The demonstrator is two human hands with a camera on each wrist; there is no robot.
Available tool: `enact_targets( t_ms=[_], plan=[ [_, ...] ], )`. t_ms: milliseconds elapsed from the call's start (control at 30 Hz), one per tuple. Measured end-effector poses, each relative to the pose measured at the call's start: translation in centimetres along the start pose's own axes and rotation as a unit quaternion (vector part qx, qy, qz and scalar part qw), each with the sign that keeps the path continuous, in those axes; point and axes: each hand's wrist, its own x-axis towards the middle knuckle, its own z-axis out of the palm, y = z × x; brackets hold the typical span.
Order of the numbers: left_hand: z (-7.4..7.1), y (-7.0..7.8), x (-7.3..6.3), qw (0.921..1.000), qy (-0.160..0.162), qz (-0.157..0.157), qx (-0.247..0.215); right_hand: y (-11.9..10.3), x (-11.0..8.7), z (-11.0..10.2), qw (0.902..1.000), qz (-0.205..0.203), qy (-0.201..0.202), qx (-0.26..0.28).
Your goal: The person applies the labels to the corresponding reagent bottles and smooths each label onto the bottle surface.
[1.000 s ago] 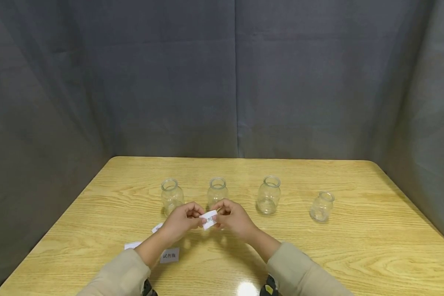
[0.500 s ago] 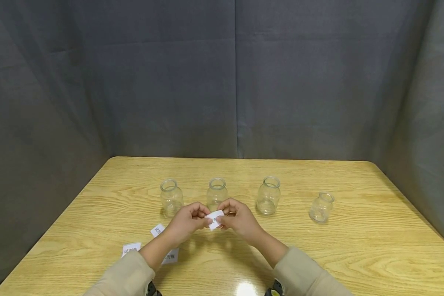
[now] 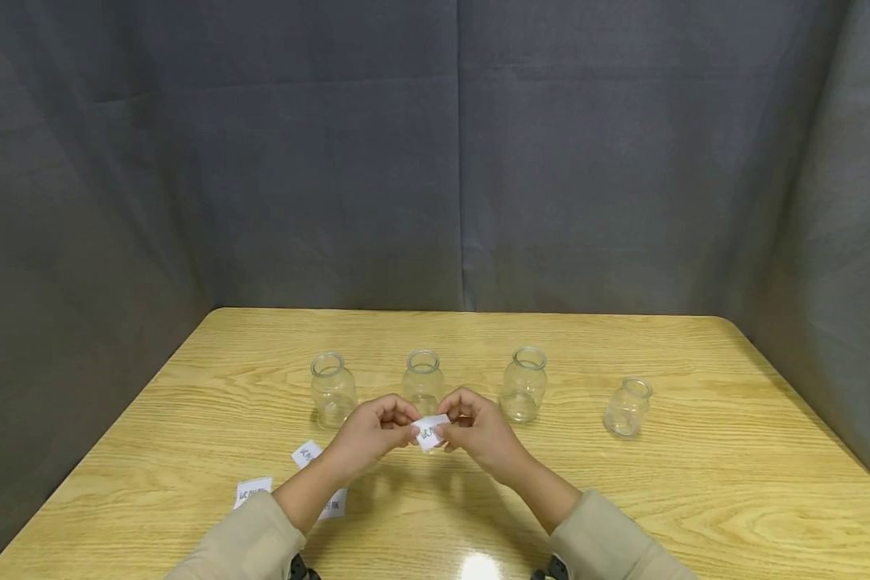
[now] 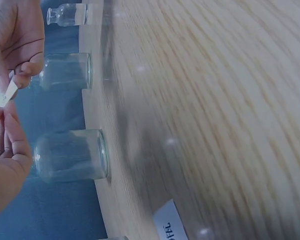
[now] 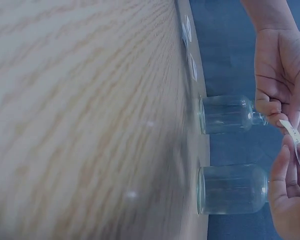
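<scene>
A grey cloth backdrop (image 3: pixel 435 161) hangs behind and to both sides of a light wooden table with rounded corners (image 3: pixel 732 483), which fills the lower half of the head view. On the table stand four clear, empty glass jars in a row running from nine o'clock to three o'clock: the leftmost jar (image 3: pixel 332 390), the second jar (image 3: pixel 424 381), the third jar (image 3: pixel 523 384), and, set apart at the three o'clock end, the smaller fourth jar (image 3: pixel 627 406).

Both forearms in beige sleeves (image 3: pixel 239 544) come in from six o'clock and meet over the table just in front of the second jar. The left hand (image 3: pixel 368 436) has its fingers curled, thumb and fingertips pinching the nine o'clock end of a small white paper label with dark printed characters (image 3: pixel 430 431). The right hand (image 3: pixel 481 431) is likewise curled, pinching the label's three o'clock end. The label is held in the air between the two hands, above the tabletop, with the second jar just beyond it at twelve o'clock.

At about eight o'clock from the hands, three more small white printed labels lie flat on the wood: one (image 3: pixel 305 453) near the left wrist, one (image 3: pixel 252 490) further toward the table's edge, and one (image 3: pixel 333 505) partly hidden under the left forearm.
</scene>
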Motion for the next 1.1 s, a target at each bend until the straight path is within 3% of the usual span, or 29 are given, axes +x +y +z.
enact_targets(
  t_ms=[200, 467, 667, 1100],
  plan=[
    [0.1, 0.2, 0.0, 0.9999, -0.001, 0.004, 0.009, -0.1, -0.2, -0.1, 0.9999, -0.002, -0.003, -0.009],
    [-0.7, -0.1, 0.2, 0.9945, -0.072, -0.020, -0.073, -0.3, -0.2, -0.8, 0.9991, 0.011, -0.012, 0.038],
    [-0.9, -0.1, 0.2, 0.9916, -0.111, -0.020, -0.064, -0.4, -0.5, -1.0, 0.9980, 0.019, -0.019, 0.057],
    [-0.7, -0.4, 0.1, 0.9869, -0.142, -0.027, -0.072, -0.1, -0.8, -1.5, 0.9971, 0.034, -0.044, 0.053]
  ],
)
